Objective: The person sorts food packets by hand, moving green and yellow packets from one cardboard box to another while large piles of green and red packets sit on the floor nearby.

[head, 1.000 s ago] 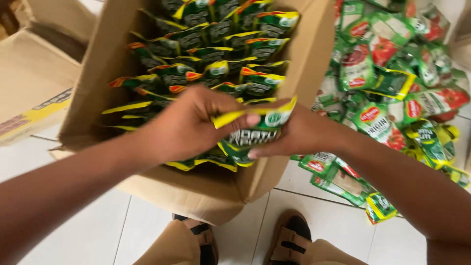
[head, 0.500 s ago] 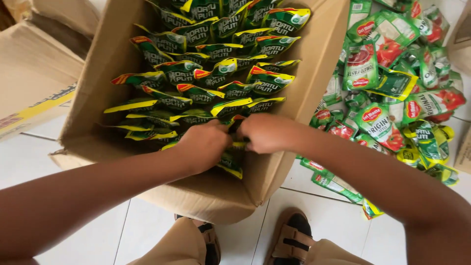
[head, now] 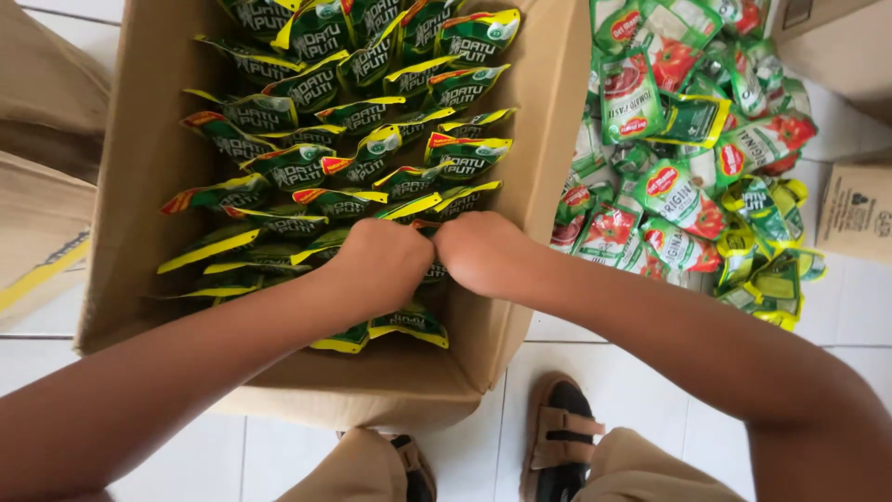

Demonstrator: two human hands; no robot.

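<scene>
You look down into an open cardboard box packed with rows of green and yellow sachets. Your left hand and right hand meet, both curled shut, knuckles up, at the near row; what they grip is hidden. The step looks like tucking a sachet into the near rows. Next, slide fingers out without dragging neighbours. The box's right wall stands just beside your right wrist. A loose pile of red and green pouches lies on the floor beyond it.

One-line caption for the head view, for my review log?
Left hand and right hand meet, knuckles up, among green sachets in a cardboard box; loose pouches heaped on the floor beside it.
</scene>
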